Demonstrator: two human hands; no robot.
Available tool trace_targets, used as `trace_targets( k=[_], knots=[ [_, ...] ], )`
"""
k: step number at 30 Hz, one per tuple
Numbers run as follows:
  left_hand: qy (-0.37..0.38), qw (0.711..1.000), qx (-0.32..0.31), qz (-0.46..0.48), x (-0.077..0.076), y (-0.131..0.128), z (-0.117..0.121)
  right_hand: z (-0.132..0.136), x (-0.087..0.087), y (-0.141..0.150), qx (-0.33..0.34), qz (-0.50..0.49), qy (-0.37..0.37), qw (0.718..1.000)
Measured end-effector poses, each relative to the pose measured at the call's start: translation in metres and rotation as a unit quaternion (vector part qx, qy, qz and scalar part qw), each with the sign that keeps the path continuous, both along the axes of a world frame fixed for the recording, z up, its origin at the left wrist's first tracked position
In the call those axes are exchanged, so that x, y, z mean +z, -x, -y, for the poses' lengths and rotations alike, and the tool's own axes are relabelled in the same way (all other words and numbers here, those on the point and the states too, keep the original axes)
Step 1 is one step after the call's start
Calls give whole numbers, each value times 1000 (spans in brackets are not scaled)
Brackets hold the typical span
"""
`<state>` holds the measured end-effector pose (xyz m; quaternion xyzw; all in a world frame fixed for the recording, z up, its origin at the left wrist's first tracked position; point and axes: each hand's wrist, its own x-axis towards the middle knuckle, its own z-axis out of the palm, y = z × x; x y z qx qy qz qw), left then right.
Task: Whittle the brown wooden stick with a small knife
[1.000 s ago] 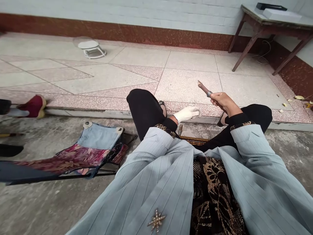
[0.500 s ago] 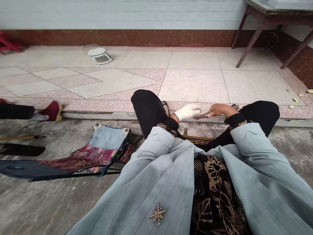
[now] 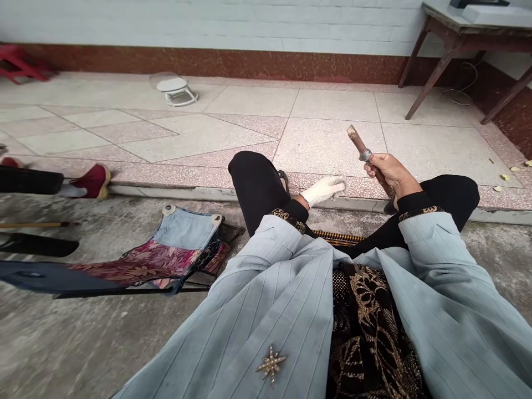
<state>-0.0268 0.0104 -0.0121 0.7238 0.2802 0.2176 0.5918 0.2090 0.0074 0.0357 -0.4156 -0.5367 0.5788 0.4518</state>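
The thick brown wooden stick [image 3: 355, 138], bound with a grey wire-like band [image 3: 365, 155], is held in the air over the front part of the raised pink-and-cream terrazzo step [image 3: 316, 144], tilted, its pale blunt end up. The bare right hand [image 3: 384, 167] grasps it just below the band. The left hand in a white knit glove [image 3: 324, 190] hangs by the step's front edge, fingers curled; whether they pinch anything, I cannot tell. On the near side of the step, a yellow-and-black woven strip [image 3: 338, 238] shows between knees in black trousers [image 3: 254, 174]. The likeliest mishap, I judge, is a knock to the gloved fingers, should the stick swing down towards them, since the hands are near each other. A slack grip could also let the wood twist.
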Motion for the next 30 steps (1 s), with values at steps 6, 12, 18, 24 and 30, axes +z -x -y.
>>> trace_targets(
  k=[6, 12, 18, 24, 30],
  knots=[
    [-118, 986, -50, -104, 5, 6, 4, -7, -7, 5, -53, 69, 35, 996],
    [-236, 954, -66, -170, 3, 6, 4, -16, -17, 7, -85, 391, 5, 916],
    [-290, 924, -99, -227, -10, 0, 3, -13, -25, 19, -29, 626, -43, 778],
    [-273, 947, -8, -170, 8, 6, 2, -14, -29, 20, 83, 621, -46, 778],
    [-152, 976, 105, -119, 17, 16, -5, -4, -20, 19, 386, 390, 46, 835]
  ],
)
